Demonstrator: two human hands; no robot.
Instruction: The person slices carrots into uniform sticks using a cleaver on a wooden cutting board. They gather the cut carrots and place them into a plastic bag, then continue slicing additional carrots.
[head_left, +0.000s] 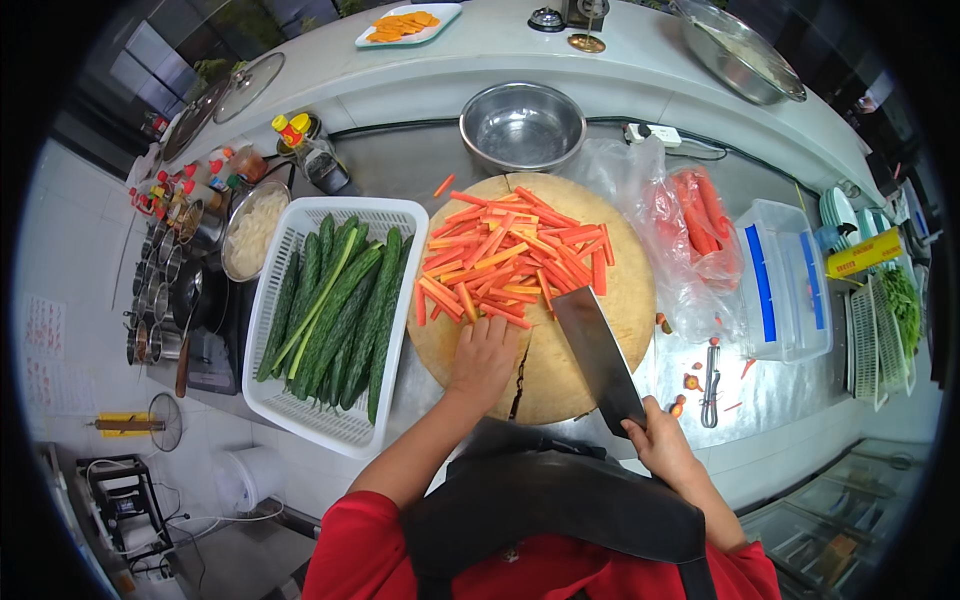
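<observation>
A heap of carrot sticks (510, 251) covers the far half of a round wooden chopping board (555, 375), which has a dark crack on its near side. My left hand (487, 356) lies at the near edge of the heap, its fingertips touching the sticks; whether it grips any is hidden. In my right hand (664, 439) is the handle of a cleaver (600, 356), its broad blade slanting over the board's right part, with the tip near the carrots. One loose carrot stick (444, 185) lies beyond the board on the metal worktop.
Left of the board stands a white plastic basket (259, 330) of cucumbers (337, 300). Behind it is an empty steel bowl (523, 127). To the right are bagged carrots (701, 214), a clear plastic box (795, 300), a peeler (710, 386) and carrot ends (691, 382).
</observation>
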